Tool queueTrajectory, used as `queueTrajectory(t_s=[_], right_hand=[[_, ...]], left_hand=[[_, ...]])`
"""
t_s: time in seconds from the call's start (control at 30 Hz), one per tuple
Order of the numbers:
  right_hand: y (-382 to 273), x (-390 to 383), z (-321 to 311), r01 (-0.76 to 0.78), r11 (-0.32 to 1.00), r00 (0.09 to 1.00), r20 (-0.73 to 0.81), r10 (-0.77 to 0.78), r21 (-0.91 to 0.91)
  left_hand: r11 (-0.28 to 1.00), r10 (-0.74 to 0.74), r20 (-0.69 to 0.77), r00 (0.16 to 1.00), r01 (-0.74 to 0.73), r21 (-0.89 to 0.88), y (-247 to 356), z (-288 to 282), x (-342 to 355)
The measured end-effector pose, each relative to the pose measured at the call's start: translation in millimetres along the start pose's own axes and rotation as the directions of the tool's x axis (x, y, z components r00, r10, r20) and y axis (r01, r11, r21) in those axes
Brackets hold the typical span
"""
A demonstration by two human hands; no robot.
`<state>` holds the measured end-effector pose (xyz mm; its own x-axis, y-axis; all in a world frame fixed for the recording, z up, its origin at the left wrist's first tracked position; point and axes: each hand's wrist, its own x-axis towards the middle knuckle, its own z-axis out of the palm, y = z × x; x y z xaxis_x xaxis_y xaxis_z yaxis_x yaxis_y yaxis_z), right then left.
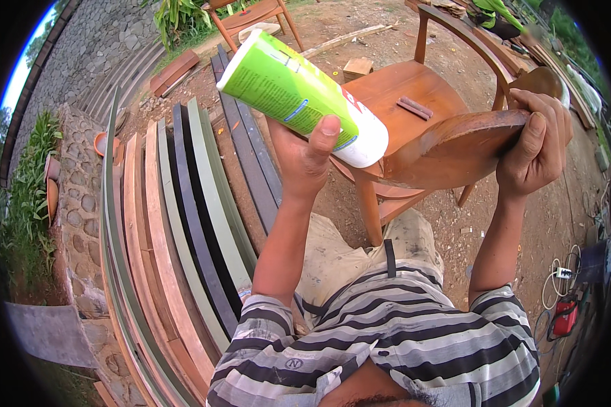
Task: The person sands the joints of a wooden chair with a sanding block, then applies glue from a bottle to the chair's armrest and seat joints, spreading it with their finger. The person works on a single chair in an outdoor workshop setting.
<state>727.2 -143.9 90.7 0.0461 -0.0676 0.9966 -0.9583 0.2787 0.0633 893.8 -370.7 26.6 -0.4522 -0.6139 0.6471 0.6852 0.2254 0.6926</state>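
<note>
A green and white cylindrical container (295, 95) is held aslant by the left hand (304, 159), which is wrapped around its side, the thumb laid across the printed surface. The container is set above the left end of the curved back (455, 150) of a brown wooden chair (377, 85); whether the wood is touched by it cannot be told. The right end of that back is gripped by the right hand (533, 146), its thumb pressed on the near face. On the seat, a small brown strip (414, 108) is laid. To the left, long planks (173, 271) are lined up side by side, and behind, a second chair (251, 17) is partly seen.
</note>
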Motion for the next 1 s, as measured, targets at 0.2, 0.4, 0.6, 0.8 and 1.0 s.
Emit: queueTrajectory(t_s=[0.2, 0.4, 0.6, 0.8, 1.0], right_hand=[[-8.7, 3.4, -1.4, -0.033, 0.999, 0.998, 0.053, 0.034, -0.022], [-8.3, 3.9, -3.8, -0.014, 0.999, 0.998, 0.059, 0.016, -0.033], [-9.3, 3.2, -5.7, -0.046, 0.998, 0.995, 0.091, 0.05, -0.046], [-11.7, 5.2, -4.4, -0.03, 0.998, 0.997, 0.07, 0.033, -0.048], [-8.2, 4.5, -5.5, -0.039, 0.999, 0.996, 0.078, 0.041, -0.024]], left_hand=[[1.0, -0.011, 0.033, 0.999, 0.011, 0.0, 4.5, -4.4, -2.4], [0.998, -0.055, 0.059, 0.997, 0.057, -0.039, 6.4, -2.2, -2.5], [0.999, -0.041, 0.071, 0.997, 0.042, -0.009, 12.1, 3.2, -4.2], [0.998, -0.035, 0.095, 0.995, 0.031, 0.046, 14.4, 3.9, -1.9], [0.995, -0.029, 0.097, 0.995, 0.019, 0.099, 5.6, 5.0, -2.1]])
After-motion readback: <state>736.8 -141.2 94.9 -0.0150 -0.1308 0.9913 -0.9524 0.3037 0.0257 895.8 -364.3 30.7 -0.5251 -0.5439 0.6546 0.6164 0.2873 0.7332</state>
